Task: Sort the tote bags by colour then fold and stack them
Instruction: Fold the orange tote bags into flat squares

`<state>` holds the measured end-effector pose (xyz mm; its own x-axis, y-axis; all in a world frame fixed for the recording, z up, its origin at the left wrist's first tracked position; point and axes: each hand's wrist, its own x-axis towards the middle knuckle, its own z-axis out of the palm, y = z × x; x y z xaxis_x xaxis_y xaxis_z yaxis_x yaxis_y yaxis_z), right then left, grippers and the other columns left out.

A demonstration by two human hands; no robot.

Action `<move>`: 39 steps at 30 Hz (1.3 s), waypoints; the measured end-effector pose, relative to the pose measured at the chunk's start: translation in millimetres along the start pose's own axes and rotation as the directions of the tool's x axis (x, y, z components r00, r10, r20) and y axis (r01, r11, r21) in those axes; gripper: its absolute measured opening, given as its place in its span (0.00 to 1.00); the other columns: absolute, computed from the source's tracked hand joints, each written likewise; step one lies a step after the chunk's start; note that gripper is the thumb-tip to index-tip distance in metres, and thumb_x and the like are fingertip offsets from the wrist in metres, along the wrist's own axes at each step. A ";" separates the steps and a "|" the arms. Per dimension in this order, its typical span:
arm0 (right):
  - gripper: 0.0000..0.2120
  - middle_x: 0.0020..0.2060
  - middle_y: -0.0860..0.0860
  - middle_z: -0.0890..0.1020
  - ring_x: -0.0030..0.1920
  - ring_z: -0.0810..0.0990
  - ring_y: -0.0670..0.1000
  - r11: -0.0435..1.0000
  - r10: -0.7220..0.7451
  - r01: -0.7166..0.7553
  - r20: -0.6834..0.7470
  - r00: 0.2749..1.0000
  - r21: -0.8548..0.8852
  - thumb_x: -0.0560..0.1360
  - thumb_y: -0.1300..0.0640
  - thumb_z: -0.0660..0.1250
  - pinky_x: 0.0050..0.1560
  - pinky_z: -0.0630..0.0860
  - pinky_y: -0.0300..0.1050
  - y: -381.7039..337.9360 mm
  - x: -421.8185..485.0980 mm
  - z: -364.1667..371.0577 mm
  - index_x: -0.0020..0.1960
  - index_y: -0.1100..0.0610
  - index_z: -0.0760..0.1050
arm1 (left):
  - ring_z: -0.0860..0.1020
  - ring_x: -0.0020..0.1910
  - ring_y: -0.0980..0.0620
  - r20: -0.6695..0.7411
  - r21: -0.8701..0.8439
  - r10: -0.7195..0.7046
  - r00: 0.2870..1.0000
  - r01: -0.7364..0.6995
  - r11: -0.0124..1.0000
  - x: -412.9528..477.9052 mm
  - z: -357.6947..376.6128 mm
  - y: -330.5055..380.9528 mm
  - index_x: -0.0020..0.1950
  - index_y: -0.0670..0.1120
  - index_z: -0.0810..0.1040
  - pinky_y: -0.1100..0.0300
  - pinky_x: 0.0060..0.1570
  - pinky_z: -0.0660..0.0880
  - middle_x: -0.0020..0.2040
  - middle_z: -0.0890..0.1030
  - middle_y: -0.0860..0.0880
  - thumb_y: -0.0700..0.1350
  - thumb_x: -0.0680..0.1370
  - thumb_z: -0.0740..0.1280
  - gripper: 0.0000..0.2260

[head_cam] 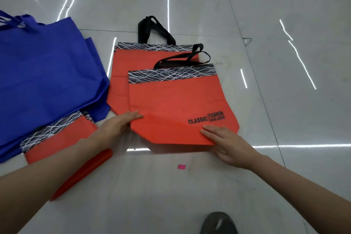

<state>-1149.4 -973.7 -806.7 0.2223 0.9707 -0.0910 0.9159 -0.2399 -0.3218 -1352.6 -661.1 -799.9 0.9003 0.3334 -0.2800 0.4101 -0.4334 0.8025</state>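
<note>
An orange tote bag (176, 108) with a black scribble-pattern top band and black handles lies flat on the floor, printed "CLASSIC FASHION". It overlaps a second orange tote (121, 74) lying behind it. My left hand (123, 121) rests with straight fingers on the front bag's left edge. At the bag's lower right corner, my right hand (222, 138) lies flat with its fingers straight. A pile of blue totes (47, 74) lies at the left. A third orange tote (62, 138) lies partly under the blue pile and under my left forearm.
The floor (284, 24) is glossy pale tile with bright light reflections. A small pink scrap (181, 166) lies in front of the bags. The toe of a dark shoe (218, 223) shows at the bottom edge.
</note>
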 end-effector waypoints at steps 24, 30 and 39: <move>0.18 0.37 0.51 0.81 0.41 0.78 0.50 0.368 0.879 -0.556 -0.083 0.470 0.745 0.75 0.42 0.65 0.39 0.71 0.43 37.9 37.6 -23.7 0.42 0.58 0.78 | 0.70 0.33 0.50 -0.324 -0.074 -0.227 0.918 0.214 0.974 46.4 14.1 15.4 0.36 0.43 0.71 0.57 0.34 0.67 0.31 0.74 0.47 0.52 0.79 0.62 0.16; 0.21 0.39 0.52 0.79 0.44 0.79 0.58 0.312 0.940 -0.786 -0.052 0.338 0.533 0.74 0.39 0.64 0.40 0.71 0.47 41.1 59.6 -10.7 0.45 0.58 0.73 | 0.73 0.36 0.45 -0.502 0.211 -0.324 0.802 0.477 0.853 60.0 21.4 15.0 0.40 0.44 0.69 0.55 0.33 0.64 0.35 0.75 0.47 0.59 0.78 0.59 0.19; 0.22 0.55 0.64 0.74 0.50 0.76 0.63 0.567 0.728 -0.824 -0.461 0.507 -0.011 0.75 0.55 0.63 0.44 0.73 0.53 30.9 69.8 18.5 0.66 0.61 0.68 | 0.74 0.55 0.36 -0.586 0.535 0.018 0.810 0.371 0.759 68.7 49.4 31.6 0.61 0.37 0.72 0.44 0.50 0.69 0.58 0.74 0.35 0.37 0.69 0.70 0.21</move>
<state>-1111.8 -913.6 -840.4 0.9337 0.3232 0.1538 0.3398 -0.9355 -0.0967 -1270.5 -693.3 -819.8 0.6508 0.7531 0.0965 0.7232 -0.6535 0.2235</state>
